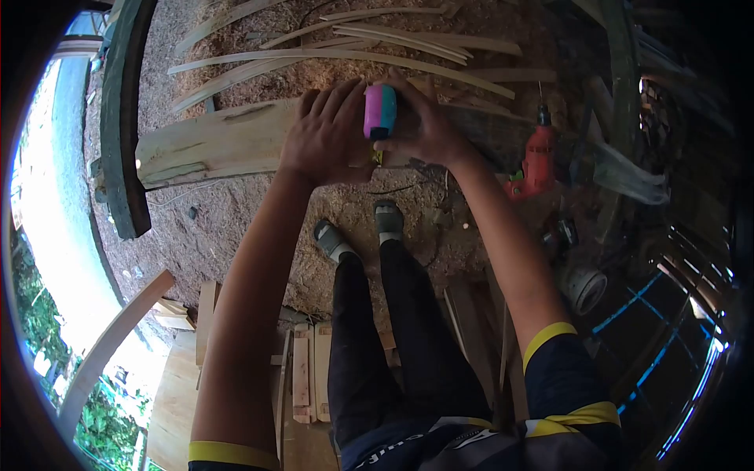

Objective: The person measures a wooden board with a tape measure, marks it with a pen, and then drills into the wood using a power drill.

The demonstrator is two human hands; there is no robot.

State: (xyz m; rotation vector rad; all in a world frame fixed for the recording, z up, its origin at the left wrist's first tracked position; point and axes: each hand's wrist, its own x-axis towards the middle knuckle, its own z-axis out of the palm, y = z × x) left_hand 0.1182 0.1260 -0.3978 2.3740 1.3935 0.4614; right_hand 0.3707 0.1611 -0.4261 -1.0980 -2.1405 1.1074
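Observation:
A pink and teal tape measure (380, 111) is upright between my hands, over the long wooden plank (212, 141). My right hand (424, 122) is closed around its teal side, the thumb low near the dark end. A short bit of yellow tape (378, 158) shows just below the case. My left hand (323, 137) lies over the plank on the pink side, fingers stretched out and thumb spread apart, with the thumb tip close to the yellow tape. The palms of both hands are hidden.
A red power drill (538, 153) stands bit-up at the right end of the plank. Several thin curved wood strips (345, 55) lie beyond it on sawdust. A dark timber post (124, 118) crosses the plank's left end. Boards (310, 369) lie beside my legs.

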